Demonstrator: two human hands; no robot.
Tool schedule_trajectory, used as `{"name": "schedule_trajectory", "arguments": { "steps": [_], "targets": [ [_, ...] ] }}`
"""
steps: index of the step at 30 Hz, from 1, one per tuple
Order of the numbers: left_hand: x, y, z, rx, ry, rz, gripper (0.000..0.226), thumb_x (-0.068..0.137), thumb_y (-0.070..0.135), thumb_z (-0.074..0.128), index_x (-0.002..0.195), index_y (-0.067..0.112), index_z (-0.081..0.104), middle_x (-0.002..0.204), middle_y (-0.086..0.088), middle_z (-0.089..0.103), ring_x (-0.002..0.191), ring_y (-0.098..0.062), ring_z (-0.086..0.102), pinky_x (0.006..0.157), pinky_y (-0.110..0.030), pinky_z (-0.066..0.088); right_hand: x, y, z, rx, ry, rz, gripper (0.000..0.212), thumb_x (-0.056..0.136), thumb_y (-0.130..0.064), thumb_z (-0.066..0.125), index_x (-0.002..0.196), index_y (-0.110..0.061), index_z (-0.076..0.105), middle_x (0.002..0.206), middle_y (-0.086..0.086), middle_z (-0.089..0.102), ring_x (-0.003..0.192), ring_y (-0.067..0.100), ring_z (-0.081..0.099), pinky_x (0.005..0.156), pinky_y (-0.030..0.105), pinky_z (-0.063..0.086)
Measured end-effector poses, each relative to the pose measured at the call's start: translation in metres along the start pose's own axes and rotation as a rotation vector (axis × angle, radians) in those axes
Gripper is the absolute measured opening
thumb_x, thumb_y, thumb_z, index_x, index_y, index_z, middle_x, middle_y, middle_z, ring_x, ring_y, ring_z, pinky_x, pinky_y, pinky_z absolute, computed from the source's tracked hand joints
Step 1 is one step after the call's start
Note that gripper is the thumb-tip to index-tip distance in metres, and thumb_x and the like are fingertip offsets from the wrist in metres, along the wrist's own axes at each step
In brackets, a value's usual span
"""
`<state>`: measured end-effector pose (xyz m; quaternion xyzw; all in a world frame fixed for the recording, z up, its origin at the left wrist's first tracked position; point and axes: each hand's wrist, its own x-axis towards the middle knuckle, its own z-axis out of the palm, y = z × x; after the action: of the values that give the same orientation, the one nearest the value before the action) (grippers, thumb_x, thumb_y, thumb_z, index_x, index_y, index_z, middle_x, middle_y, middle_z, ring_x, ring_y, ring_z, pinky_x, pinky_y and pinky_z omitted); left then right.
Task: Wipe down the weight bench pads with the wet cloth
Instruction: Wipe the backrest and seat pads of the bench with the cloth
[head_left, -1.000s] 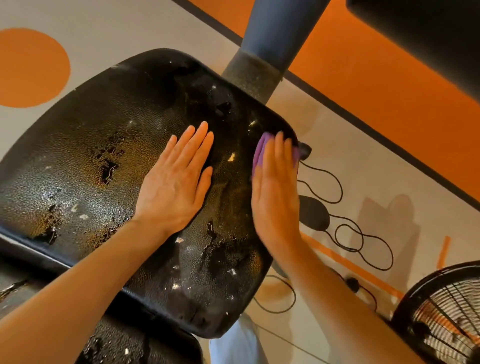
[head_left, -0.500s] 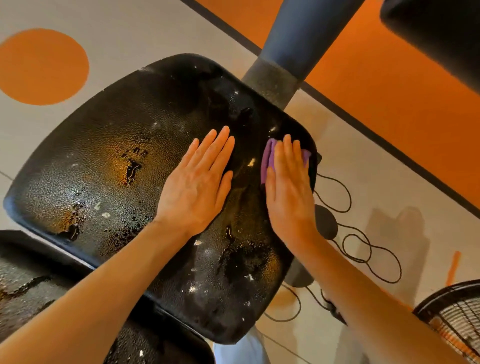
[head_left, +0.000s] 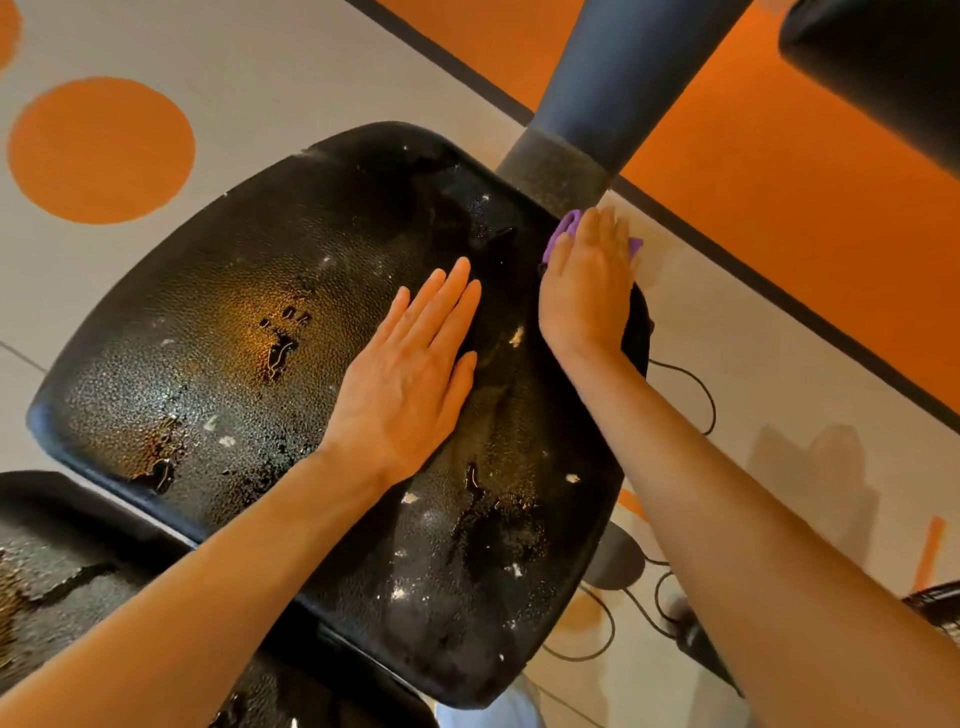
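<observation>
Big picture first: the broad black textured vinyl bench pad (head_left: 249, 338) fills the middle of the view, tilted, beaded all over with water droplets, with small puddles and pale flecks of residue scattered across it. A 2nd black pad (head_left: 62, 561) peeks in at the lower left, wet too. Behind the main pad rises the blue-grey steel frame post (head_left: 608, 88), over a cream-and-orange floor (head_left: 779, 218) with black cables (head_left: 696, 395) trailing on it.

Now the hands. The left hand (head_left: 410, 379) lies flat and open on the pad, palm down, gripping nothing, just bracing. The right hand (head_left: 587, 291) is pressed flat at the pad's far right corner, beside the post, fingers extended, pinning the small purple cloth (head_left: 563, 231) underneath; only 2 slivers of the cloth peek out beyond the fingertips. It's pressed, not clenched.

My read: this is an edge pass, and most of the surface looks unwiped, judging by all those droplets and flecks. To do it well, keep the palm pressure even, run overlapping strokes from the corner back across the pad, and refold the cloth so a fresh face meets the residue. Watch the cloth slipping off that rounded edge.
</observation>
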<state>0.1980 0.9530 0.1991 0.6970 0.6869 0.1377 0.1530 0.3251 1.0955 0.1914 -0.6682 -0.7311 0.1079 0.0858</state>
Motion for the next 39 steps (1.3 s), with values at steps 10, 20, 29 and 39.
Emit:
{"name": "schedule_trajectory", "arguments": {
  "steps": [10,20,29,39],
  "targets": [
    [-0.023,-0.053,-0.033,0.104,0.06,-0.172,0.061,0.103,0.04,0.029,0.156,0.011,0.023,0.166,-0.006,0.011,0.154,-0.022,0.008,0.125,-0.038,0.001,-0.01,-0.004,0.002,-0.077,-0.043,-0.163,0.052,0.099,-0.026,0.017,0.146,-0.005,0.024,0.154,0.017,0.022,0.144,0.031,0.016,0.118,0.047,0.015],
    [-0.027,-0.056,-0.03,0.141,0.07,-0.224,0.062,0.103,0.045,0.027,0.156,0.013,0.022,0.165,-0.004,0.015,0.154,-0.018,0.008,0.126,-0.039,0.004,-0.038,-0.014,0.002,-0.038,-0.051,-0.272,0.046,0.101,-0.023,0.029,0.145,-0.009,0.028,0.152,0.014,0.027,0.143,0.029,0.02,0.116,0.048,0.024],
    [-0.026,-0.057,-0.03,0.135,0.081,-0.229,0.062,0.103,0.045,0.029,0.156,0.014,0.024,0.165,-0.004,0.017,0.153,-0.019,0.011,0.126,-0.038,0.005,-0.089,-0.021,0.004,0.051,-0.124,-0.419,0.047,0.101,-0.022,0.033,0.145,-0.006,0.029,0.152,0.015,0.027,0.144,0.029,0.018,0.118,0.045,0.017],
    [-0.027,-0.057,-0.029,0.103,0.101,-0.229,0.062,0.102,0.043,0.034,0.155,0.013,0.027,0.165,-0.004,0.019,0.153,-0.02,0.014,0.126,-0.04,0.008,-0.093,-0.041,0.004,0.052,-0.161,-0.392,0.051,0.1,-0.019,0.035,0.148,-0.009,0.021,0.156,0.011,0.018,0.146,0.024,0.011,0.12,0.042,0.013]
  ]
}}
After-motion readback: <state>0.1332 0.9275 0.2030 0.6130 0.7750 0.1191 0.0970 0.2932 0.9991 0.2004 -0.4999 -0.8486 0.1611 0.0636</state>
